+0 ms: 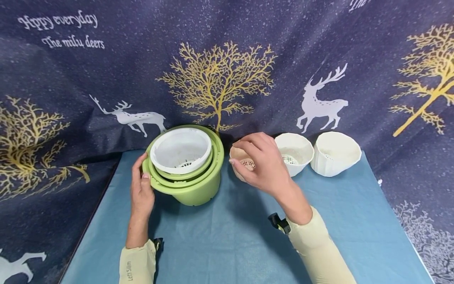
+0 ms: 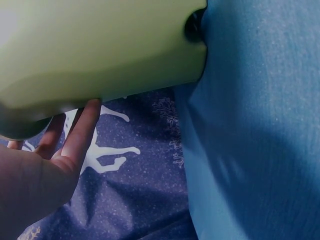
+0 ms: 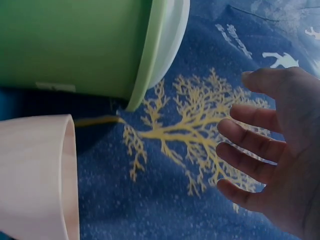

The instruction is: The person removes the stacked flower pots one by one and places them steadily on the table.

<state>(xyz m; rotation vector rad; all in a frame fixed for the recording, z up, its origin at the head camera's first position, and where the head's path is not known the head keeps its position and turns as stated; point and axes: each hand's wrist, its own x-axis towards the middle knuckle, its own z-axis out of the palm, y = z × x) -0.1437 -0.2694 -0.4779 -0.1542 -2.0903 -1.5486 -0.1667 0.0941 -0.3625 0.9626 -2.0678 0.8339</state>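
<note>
A large green flower pot (image 1: pixel 196 193) stands at the left of the table with a smaller green pot (image 1: pixel 207 163) and a white pot (image 1: pixel 166 152) nested inside it. My left hand (image 1: pixel 142 197) touches the large pot's left side, its fingers fairly straight along the wall in the left wrist view. To the right, a pale pink pot (image 1: pixel 238 173) with a perforated base is partly hidden by my right hand (image 1: pixel 264 165). That hand hovers above it with spread, slightly bent fingers; the right wrist view shows nothing in them and a gap to the pink pot's rim (image 3: pixel 70 175).
A cream pot (image 1: pixel 298 152) and another white pot (image 1: pixel 337 154) stand in a row to the right of the pink one. A blue cloth (image 1: pixel 227 244) covers the table. Behind it hangs a dark blue curtain (image 1: pixel 248 23) printed with trees and deer.
</note>
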